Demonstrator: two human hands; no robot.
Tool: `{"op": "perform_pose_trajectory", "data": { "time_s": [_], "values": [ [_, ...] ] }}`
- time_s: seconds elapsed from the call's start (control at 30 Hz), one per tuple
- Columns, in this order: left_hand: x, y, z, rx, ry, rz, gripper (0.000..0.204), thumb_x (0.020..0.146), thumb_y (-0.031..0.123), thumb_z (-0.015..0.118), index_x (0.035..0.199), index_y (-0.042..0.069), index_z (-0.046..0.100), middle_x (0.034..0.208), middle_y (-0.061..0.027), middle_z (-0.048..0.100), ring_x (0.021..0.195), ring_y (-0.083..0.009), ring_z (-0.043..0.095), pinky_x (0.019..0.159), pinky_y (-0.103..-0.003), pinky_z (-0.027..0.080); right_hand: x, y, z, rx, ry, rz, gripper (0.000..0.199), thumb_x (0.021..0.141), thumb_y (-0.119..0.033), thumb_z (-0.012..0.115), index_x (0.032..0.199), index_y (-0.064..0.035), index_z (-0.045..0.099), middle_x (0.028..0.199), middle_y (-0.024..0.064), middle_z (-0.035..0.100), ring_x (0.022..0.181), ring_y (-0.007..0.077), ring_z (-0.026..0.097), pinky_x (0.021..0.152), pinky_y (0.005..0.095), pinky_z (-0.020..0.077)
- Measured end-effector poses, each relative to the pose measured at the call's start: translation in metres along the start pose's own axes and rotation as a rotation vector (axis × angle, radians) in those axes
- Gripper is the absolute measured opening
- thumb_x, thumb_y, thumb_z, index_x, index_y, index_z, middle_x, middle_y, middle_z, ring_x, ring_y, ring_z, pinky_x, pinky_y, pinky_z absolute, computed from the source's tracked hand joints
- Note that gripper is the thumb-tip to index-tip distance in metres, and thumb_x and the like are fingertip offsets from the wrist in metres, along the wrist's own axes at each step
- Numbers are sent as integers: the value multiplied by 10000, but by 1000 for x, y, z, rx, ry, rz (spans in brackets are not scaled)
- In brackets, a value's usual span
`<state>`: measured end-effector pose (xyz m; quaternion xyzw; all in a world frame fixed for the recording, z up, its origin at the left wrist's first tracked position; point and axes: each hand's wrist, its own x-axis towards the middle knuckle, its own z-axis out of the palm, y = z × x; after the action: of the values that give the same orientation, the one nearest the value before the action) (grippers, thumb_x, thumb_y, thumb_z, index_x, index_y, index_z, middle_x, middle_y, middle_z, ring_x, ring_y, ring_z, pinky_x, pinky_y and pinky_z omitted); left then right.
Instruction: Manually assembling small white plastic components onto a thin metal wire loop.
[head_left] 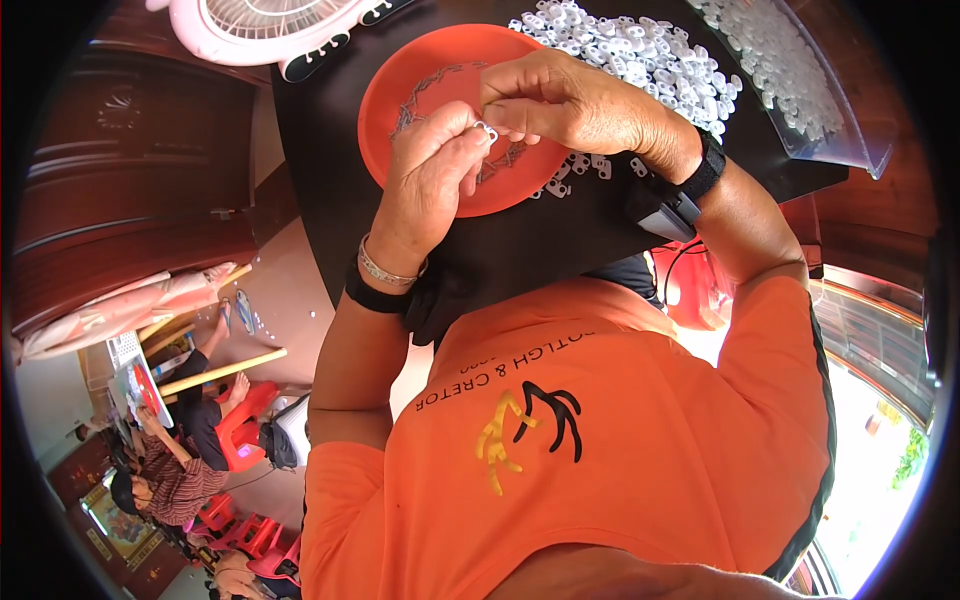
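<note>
smooth plastic bowl (374,122), glossy plastic clips (640,62), dull metal pins (407,110), matt tabletop (315,140), cloth shirt (650,430)

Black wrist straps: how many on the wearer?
2: left strap, on the elbow side of the silver bracelet; right strap, around the other wrist. Each is partly hidden.

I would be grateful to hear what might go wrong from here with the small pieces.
The small white piece is pinched between fingers of the left hand; it might slip and drop into the orange bowl below, among the thin metal pins.

The right hand has its wrist strap near loose white pieces, so a sideways move could perhaps scatter some.
</note>
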<state>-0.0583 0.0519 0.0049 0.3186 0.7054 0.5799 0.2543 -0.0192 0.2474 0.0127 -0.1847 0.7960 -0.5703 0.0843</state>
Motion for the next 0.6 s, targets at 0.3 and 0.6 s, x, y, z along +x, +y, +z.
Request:
{"op": "perform_pose_trajectory", "data": {
  "time_s": [0.3,0.6],
  "values": [
    [-4,-1,7,-80,54,-12,236,909,197,477,709,73,464,609,5,480,531,-54,440,474,-190,307,-2,0,9,86,53,-12,188,931,-159,527,830,-14,590,741,12,547,720,99,535,670,253,452],
    [1,-6,2,-230,132,2,199,919,170,480,752,66,515,635,14,516,539,-45,462,468,-188,323,-8,-15,-31,-347,434,-25,245,929,-223,588,946,18,627,754,26,623,714,96,560,658,260,470]
  ]
}}
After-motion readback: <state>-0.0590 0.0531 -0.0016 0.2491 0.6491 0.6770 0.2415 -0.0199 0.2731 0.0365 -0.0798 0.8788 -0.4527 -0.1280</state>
